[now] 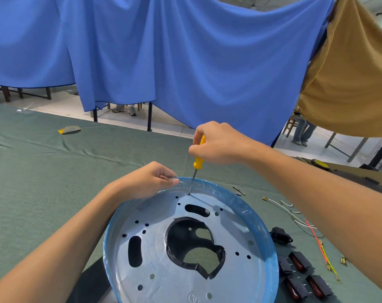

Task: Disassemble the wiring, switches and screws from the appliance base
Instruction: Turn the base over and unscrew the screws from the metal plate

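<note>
The round metal appliance base (155,265), silver inside with a blue-filmed rim, lies on the green cloth in front of me. My left hand (149,179) pinches its far rim. My right hand (216,143) grips a yellow-handled screwdriver (198,161), held nearly upright. Its tip sits on a screw (188,193) near the base's far edge. Another screw (250,242) shows on the right side of the plate. Several black rocker switches (299,262) and loose white, red and yellow wires (295,212) lie on the cloth to the right.
A black socket part (281,235) lies beside the switches, and loose screws (239,190) sit near the rim. A yellow-and-grey object (69,129) rests far left on the cloth. Blue and tan drapes hang behind the table; people's legs show beyond.
</note>
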